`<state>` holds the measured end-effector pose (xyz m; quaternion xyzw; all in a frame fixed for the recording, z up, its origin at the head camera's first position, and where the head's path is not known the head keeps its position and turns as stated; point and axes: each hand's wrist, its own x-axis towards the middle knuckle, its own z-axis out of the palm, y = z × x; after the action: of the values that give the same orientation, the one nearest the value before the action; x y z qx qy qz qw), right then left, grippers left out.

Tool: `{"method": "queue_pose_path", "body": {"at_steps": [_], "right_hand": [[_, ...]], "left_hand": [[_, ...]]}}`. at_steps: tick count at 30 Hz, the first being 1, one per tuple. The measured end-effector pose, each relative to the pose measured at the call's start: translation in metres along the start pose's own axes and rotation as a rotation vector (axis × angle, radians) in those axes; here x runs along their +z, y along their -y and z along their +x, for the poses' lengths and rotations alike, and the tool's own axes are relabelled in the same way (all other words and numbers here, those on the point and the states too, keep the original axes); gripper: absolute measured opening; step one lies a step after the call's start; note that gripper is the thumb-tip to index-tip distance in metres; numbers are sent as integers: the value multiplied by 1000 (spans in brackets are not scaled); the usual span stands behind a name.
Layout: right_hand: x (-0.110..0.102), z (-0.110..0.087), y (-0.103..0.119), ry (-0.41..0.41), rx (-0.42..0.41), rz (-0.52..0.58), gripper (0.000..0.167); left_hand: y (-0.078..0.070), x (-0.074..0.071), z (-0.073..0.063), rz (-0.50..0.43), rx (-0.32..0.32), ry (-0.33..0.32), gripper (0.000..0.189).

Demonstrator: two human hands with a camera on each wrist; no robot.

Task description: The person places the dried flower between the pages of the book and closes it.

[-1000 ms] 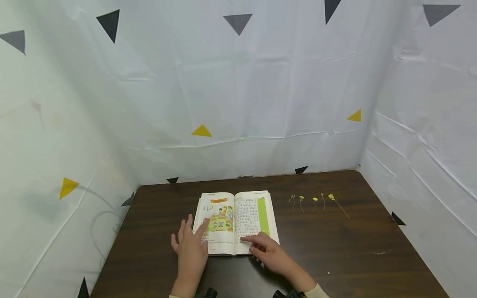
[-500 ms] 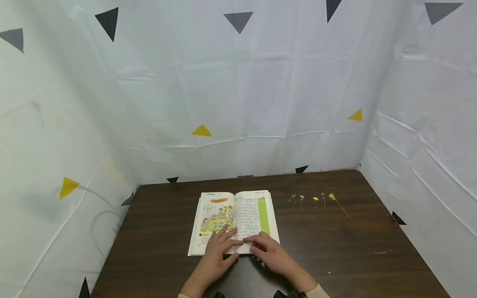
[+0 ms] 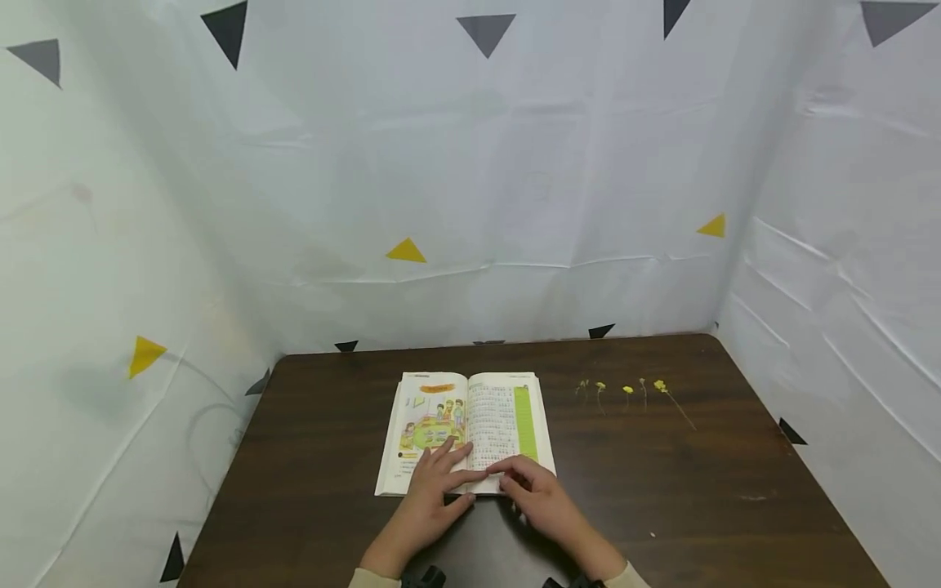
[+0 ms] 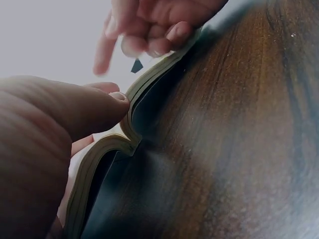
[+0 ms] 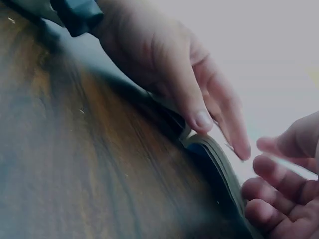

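Note:
An open book (image 3: 491, 416), with a colourful picture on its left page and rows of print on its right, lies on the dark wooden table (image 3: 625, 474). Fingers spread, my left hand (image 3: 428, 500) rests on the lower part of the book by the spine, its thumb (image 4: 112, 108) over the bottom edge. Its index fingertip reaches onto the right page, close to the right hand's index fingertip. Over the lower right page is my right hand (image 3: 546, 505), index finger extended and the others (image 5: 279, 191) loosely curled. I see nothing held in either hand.
Several small dried flowers with thin stems, such as a yellow flower (image 3: 660, 385), lie in a row to the right of the book. A tiny pale speck (image 3: 652, 535) is on the table near the right forearm. White sheeting (image 3: 470, 196) with triangles surrounds the table.
My left hand has moved right, from the left page's outer side to the spine, beside the right hand. The right hand has stayed nearly still. The head view has shifted slightly.

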<state>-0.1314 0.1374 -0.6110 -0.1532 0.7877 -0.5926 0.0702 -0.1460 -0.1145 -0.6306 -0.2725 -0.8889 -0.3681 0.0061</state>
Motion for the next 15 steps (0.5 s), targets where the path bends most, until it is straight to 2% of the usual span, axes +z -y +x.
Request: {"method": "queue_pose_path", "body": {"at_steps": [5,10,12,15], "right_hand": [[-20,-6,9,-98,88,28,18],[-55,-13,-6,-188,260,72,21],[-73,-16,-12,-221,300,57,23],[-106,-21,-19,-261,338,-28,26]], "left_hand": [[-2,0,0,-8,3,19,38],[-1,0,-2,-9,-2,19,39],[0,0,-2,-6,4,21,39],[2,-1,-1,1,-1,21,39]]}}
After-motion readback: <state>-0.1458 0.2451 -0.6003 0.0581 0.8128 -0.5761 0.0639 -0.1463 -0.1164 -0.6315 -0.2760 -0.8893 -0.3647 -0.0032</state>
